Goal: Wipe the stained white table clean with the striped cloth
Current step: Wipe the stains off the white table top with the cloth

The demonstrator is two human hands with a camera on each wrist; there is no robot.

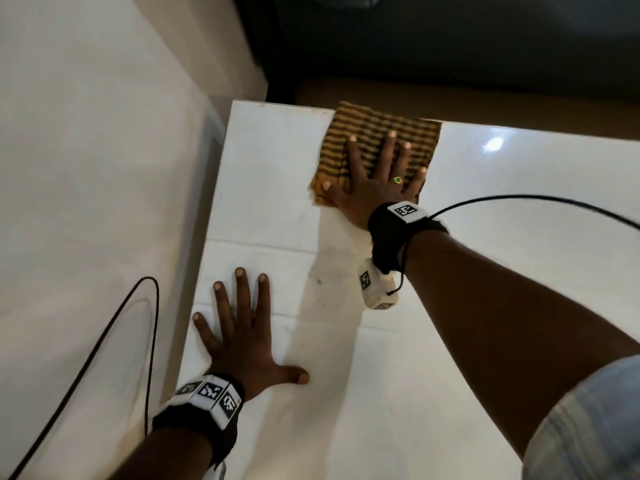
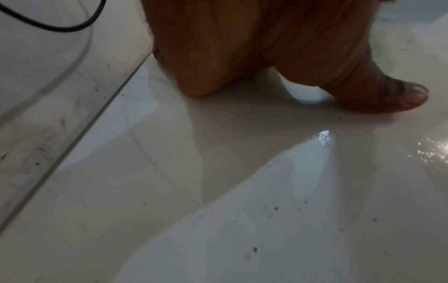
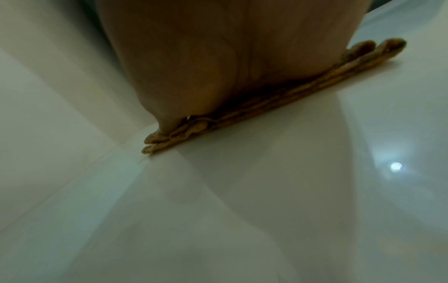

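Cloth (image 1: 381, 147) is pressed flat at the table's (image 1: 519, 271) far edge by the right hand (image 1: 377, 181), fingers spread wide. Left hand (image 1: 242, 327) is laid splayed, empty, near side. Specks (image 2: 255, 249) are seen there, probably unwiped; wiping judged unfinished

Pale glossy floor (image 1: 86, 168) at left; dark wall (image 1: 450, 36) behind, maybe

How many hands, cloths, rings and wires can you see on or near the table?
Hands: 2 – left hand, right hand
Striped cloth: 1
Ring: 1
Black wires: 2 –
Total: 6
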